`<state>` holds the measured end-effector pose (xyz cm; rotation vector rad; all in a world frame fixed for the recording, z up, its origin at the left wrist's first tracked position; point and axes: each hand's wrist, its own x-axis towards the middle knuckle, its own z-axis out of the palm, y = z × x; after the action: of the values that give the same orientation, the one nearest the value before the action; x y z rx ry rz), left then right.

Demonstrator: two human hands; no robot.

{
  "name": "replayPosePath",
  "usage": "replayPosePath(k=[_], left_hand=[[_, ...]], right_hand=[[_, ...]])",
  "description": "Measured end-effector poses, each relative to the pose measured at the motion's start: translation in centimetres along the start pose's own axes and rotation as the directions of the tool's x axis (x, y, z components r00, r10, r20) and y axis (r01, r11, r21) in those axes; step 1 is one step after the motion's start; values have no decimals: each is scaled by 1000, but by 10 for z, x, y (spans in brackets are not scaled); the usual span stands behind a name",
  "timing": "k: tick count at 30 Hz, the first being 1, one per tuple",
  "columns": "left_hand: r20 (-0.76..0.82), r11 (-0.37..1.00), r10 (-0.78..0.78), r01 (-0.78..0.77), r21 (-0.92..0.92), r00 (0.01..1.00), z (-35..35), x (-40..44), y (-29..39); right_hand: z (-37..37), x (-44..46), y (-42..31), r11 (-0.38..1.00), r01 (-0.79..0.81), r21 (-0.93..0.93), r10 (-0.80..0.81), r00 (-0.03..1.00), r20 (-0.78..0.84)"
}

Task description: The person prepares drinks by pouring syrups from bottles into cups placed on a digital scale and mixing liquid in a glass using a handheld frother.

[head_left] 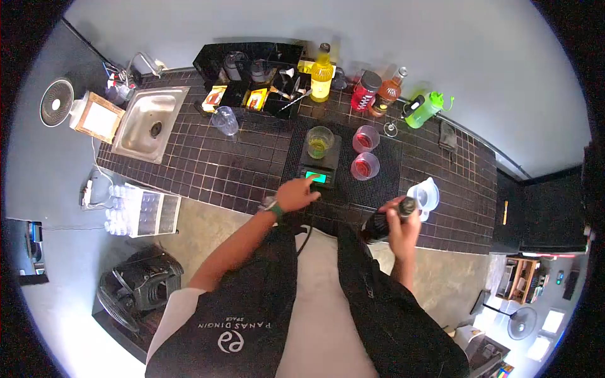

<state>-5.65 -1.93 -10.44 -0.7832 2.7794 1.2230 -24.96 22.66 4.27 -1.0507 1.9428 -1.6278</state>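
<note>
Pointing one finger at the lit screen (316, 177) of a black scale (320, 167), the left hand (295, 194) has its other fingers loosely bent and nothing seen in its grasp; whether the fingertip presses is hard to tell. The right hand (403, 227) is closed around the neck of a dark bottle (376, 228), held tilted at the counter's near edge, just beside a clear jug (426, 196).

On the scale stands a glass (319, 143) with yellow-green liquid. Right of it, two cups (365, 138) holding red liquid stand on a black mat (387, 154). Farther back are a yellow bottle (321, 80) and a green bottle (425, 112).
</note>
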Motion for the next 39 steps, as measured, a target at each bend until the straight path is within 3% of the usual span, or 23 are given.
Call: replayPosePath(k=[1, 3, 4, 6, 10, 12, 16, 19, 21, 23, 29, 31, 33, 39], left_hand=[[2, 1000, 10, -10, 2, 1000, 13, 11, -2], [119, 971, 41, -68, 230, 992, 35, 31, -4], [121, 969, 53, -80, 232, 991, 39, 37, -2], [200, 949, -75, 9, 314, 977, 43, 42, 1], [83, 933, 53, -79, 352, 995, 55, 42, -6], [134, 917, -30, -26, 398, 990, 57, 45, -4], [125, 878, -3, -58, 475, 992, 64, 49, 0], [31, 895, 8, -21, 446, 999, 68, 41, 1], [58, 886, -44, 12, 463, 997, 73, 35, 4], [-42, 868, 30, -5, 496, 999, 83, 33, -5], [40, 862, -17, -6, 507, 999, 80, 36, -7], [39, 874, -13, -7, 486, 999, 83, 38, -18], [-73, 861, 121, -69, 504, 990, 89, 37, -26], [72, 871, -11, -25, 490, 997, 85, 58, -22]], right_hand=[[4, -9, 16, 999, 2, -44, -2, 1000, 4], [12, -25, 23, 997, -71, -31, 72, 997, 22], [16, -32, 25, 992, -126, 16, 125, 991, 38], [17, -45, 31, 998, -34, -53, 36, 998, 43], [32, -64, 52, 999, 19, -50, -22, 998, -53], [39, -71, 56, 1000, 16, -22, -18, 995, -103], [50, -75, 66, 998, 41, 41, -31, 978, -204], [55, -71, 72, 996, 63, 64, -48, 973, -226], [58, -64, 75, 998, 37, 60, -21, 967, -255], [58, -56, 82, 996, 76, 40, -64, 968, -243], [64, -37, 85, 996, 92, 4, -89, 973, -212], [70, -31, 88, 977, 197, 76, -172, 951, -258], [72, -27, 92, 974, 226, 21, -215, 949, -230], [65, -17, 94, 978, 204, 31, -197, 967, -163]])
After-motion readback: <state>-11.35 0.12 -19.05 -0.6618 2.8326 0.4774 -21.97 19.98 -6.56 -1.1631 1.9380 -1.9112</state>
